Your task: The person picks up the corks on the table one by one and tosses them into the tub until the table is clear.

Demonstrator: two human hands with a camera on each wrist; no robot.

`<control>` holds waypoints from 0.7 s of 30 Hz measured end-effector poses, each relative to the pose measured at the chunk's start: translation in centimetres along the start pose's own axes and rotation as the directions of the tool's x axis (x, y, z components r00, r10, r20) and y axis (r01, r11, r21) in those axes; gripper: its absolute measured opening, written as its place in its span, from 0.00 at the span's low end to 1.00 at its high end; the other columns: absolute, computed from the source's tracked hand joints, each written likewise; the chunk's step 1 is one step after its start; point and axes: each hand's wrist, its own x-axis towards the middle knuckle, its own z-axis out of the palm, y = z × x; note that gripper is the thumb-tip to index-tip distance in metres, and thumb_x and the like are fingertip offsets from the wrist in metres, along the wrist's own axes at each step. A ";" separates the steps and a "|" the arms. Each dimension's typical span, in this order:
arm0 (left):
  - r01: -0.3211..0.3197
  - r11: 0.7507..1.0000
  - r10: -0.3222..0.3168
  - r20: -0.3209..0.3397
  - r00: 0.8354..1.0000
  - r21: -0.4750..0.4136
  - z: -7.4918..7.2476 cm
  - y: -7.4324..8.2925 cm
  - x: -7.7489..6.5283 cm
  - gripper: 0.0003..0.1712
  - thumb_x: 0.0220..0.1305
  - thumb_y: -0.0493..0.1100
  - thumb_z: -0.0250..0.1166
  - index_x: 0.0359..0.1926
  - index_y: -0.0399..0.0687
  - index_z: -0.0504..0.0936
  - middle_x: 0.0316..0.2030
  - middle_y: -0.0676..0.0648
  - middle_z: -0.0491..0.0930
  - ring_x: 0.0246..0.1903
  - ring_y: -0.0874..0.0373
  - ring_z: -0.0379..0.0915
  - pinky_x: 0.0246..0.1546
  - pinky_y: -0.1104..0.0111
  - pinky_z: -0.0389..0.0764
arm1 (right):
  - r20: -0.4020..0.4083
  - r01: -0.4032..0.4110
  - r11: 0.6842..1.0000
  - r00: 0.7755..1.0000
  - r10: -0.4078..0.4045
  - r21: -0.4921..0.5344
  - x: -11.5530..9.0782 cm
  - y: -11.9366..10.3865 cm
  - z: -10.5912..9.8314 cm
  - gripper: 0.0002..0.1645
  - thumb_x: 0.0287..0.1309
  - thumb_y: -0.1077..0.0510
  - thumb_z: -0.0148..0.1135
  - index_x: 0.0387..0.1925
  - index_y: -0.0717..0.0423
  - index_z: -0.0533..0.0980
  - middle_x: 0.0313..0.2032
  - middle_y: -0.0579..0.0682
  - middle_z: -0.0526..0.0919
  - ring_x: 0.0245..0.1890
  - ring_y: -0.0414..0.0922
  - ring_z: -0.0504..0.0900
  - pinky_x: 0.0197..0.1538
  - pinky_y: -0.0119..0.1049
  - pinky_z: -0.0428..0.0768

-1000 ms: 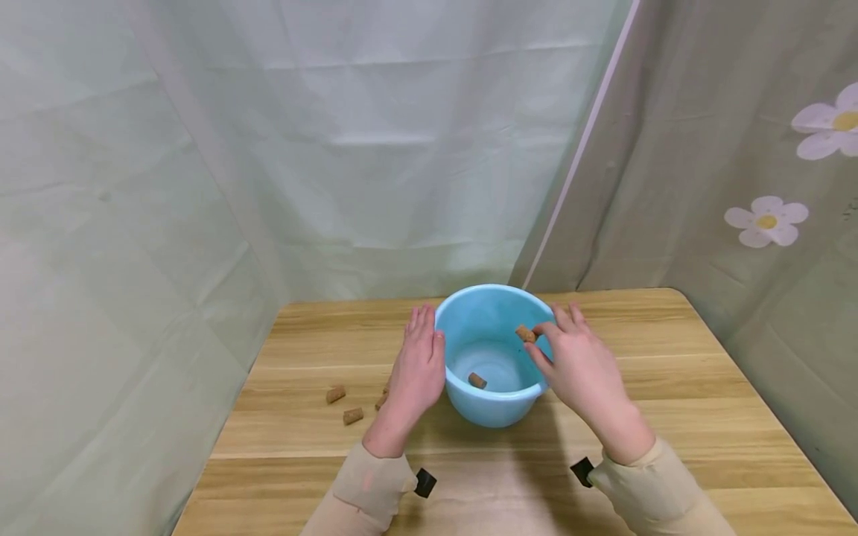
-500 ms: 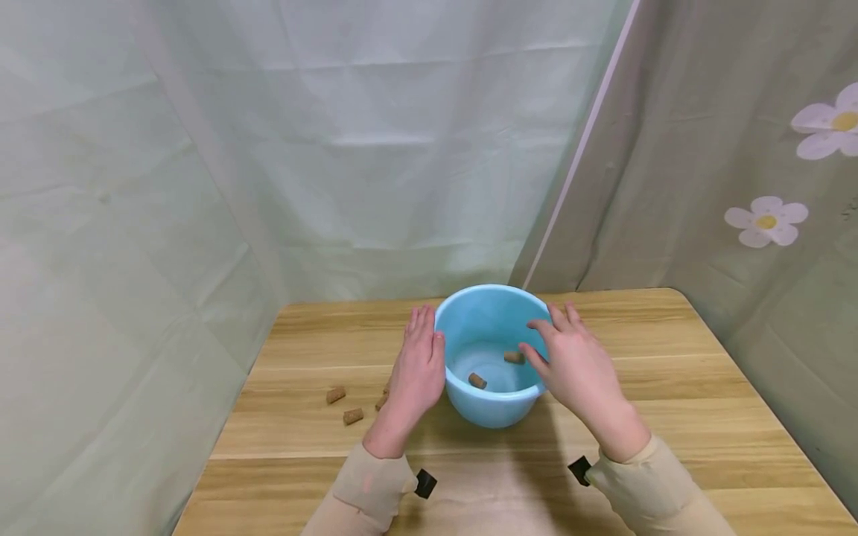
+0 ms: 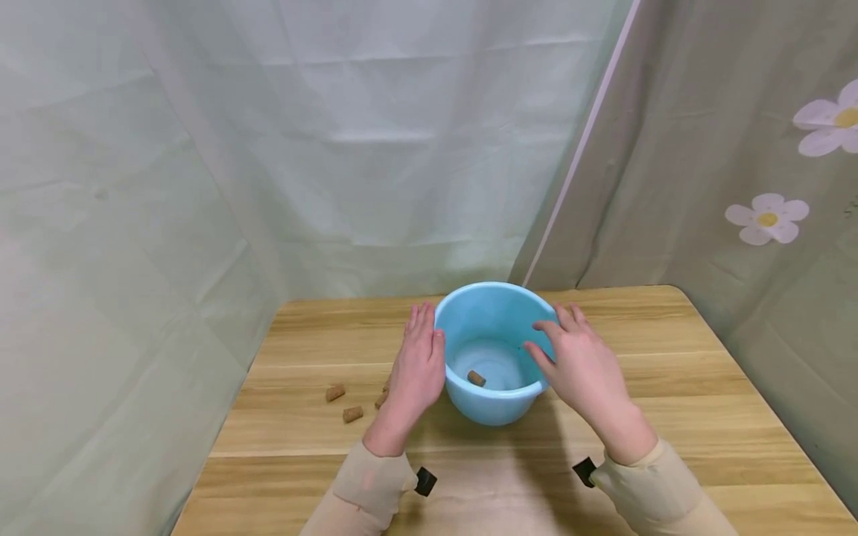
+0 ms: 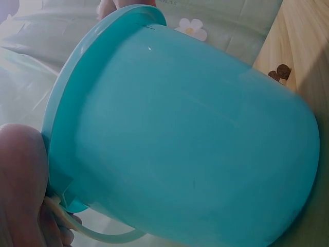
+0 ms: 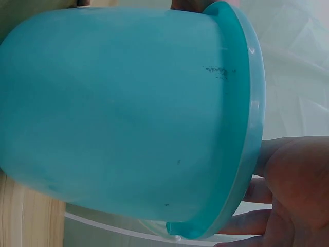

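Note:
A light blue plastic bucket (image 3: pixel 492 409) stands upright on the table, one cork (image 3: pixel 476 378) lying on its floor. My left hand (image 3: pixel 420 368) lies along the bucket's left side with straight fingers at the rim. At the right rim is my right hand (image 3: pixel 586 365), its thumb and index finger spread apart over the opening with nothing between them. Its other fingers (image 5: pixel 252 224) extend outside the rim in the right wrist view. Two corks lie left of the bucket, a farther cork (image 3: pixel 335 392) and a nearer cork (image 3: pixel 352 414); others are partly hidden by my left hand.
The wooden table (image 3: pixel 670 417) reaches back to pale hanging curtains (image 3: pixel 402 149), one with white flowers. A bucket handle (image 4: pixel 110 237) hangs in the left wrist view. Brown corks (image 4: pixel 283 71) show on the table past the bucket there.
My right hand has let go of the cork it pinched; that cork dropped into the bucket and is now out of sight. My left hand has stayed in place.

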 end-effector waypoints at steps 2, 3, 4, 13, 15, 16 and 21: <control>0.000 1.000 0.000 0.000 1.000 -0.002 0.0 0.0 0.0 0.31 0.87 0.43 0.45 0.81 0.30 0.60 0.81 0.34 0.57 0.84 0.46 0.41 0.82 0.49 0.48 | -0.001 -0.010 1.000 1.000 0.010 -0.003 -0.1 0.2 -0.1 0.22 0.67 0.51 0.73 0.56 0.61 0.85 0.67 0.71 0.77 0.71 0.76 0.69 0.62 0.72 0.77; -0.001 1.000 0.001 0.000 1.000 -0.004 0.1 0.0 0.0 0.31 0.87 0.43 0.45 0.81 0.30 0.60 0.81 0.34 0.57 0.84 0.46 0.41 0.82 0.49 0.48 | -0.001 -0.014 1.000 1.000 0.014 -0.005 -0.2 0.3 -0.2 0.22 0.67 0.51 0.73 0.56 0.61 0.85 0.67 0.71 0.77 0.71 0.76 0.69 0.62 0.73 0.77; -0.003 1.000 0.003 -0.003 1.000 -0.006 0.1 0.0 0.0 0.31 0.87 0.43 0.45 0.81 0.30 0.60 0.81 0.34 0.58 0.84 0.46 0.41 0.82 0.49 0.48 | 0.001 -0.019 1.000 1.000 0.019 -0.004 -0.2 0.3 -0.3 0.22 0.68 0.51 0.73 0.56 0.61 0.85 0.67 0.71 0.77 0.71 0.76 0.68 0.62 0.73 0.77; 0.001 1.000 -0.001 -0.001 1.000 -0.017 0.1 -0.2 0.0 0.31 0.87 0.43 0.45 0.81 0.30 0.60 0.81 0.35 0.57 0.84 0.47 0.40 0.83 0.51 0.46 | -0.004 -0.056 0.998 0.998 0.056 -0.001 -0.6 0.9 -1.5 0.21 0.69 0.52 0.72 0.56 0.61 0.85 0.69 0.74 0.74 0.72 0.76 0.66 0.59 0.76 0.76; -0.001 1.000 0.001 -0.002 1.000 -0.020 0.1 -0.2 0.0 0.31 0.87 0.43 0.45 0.81 0.29 0.60 0.81 0.34 0.57 0.84 0.47 0.40 0.83 0.51 0.46 | -0.006 -0.065 0.998 0.998 0.065 0.004 -0.7 1.2 -1.7 0.21 0.70 0.52 0.71 0.57 0.62 0.84 0.69 0.75 0.73 0.72 0.77 0.66 0.59 0.77 0.75; -0.002 1.000 0.002 -0.002 1.000 -0.021 0.1 -0.2 0.0 0.31 0.87 0.43 0.45 0.80 0.29 0.60 0.81 0.34 0.57 0.84 0.47 0.40 0.83 0.51 0.46 | -0.007 -0.071 0.997 0.997 0.071 0.005 -0.7 1.3 -1.8 0.22 0.71 0.52 0.70 0.58 0.62 0.84 0.69 0.75 0.73 0.72 0.77 0.66 0.59 0.78 0.75; -0.006 1.000 0.006 0.000 1.000 -0.025 0.1 -0.2 0.0 0.31 0.87 0.42 0.45 0.80 0.29 0.60 0.81 0.35 0.56 0.84 0.46 0.41 0.82 0.49 0.47 | -0.011 -0.103 0.995 0.995 0.103 0.004 -1.0 1.9 -2.2 0.24 0.73 0.50 0.68 0.59 0.62 0.84 0.70 0.76 0.71 0.73 0.77 0.65 0.56 0.80 0.75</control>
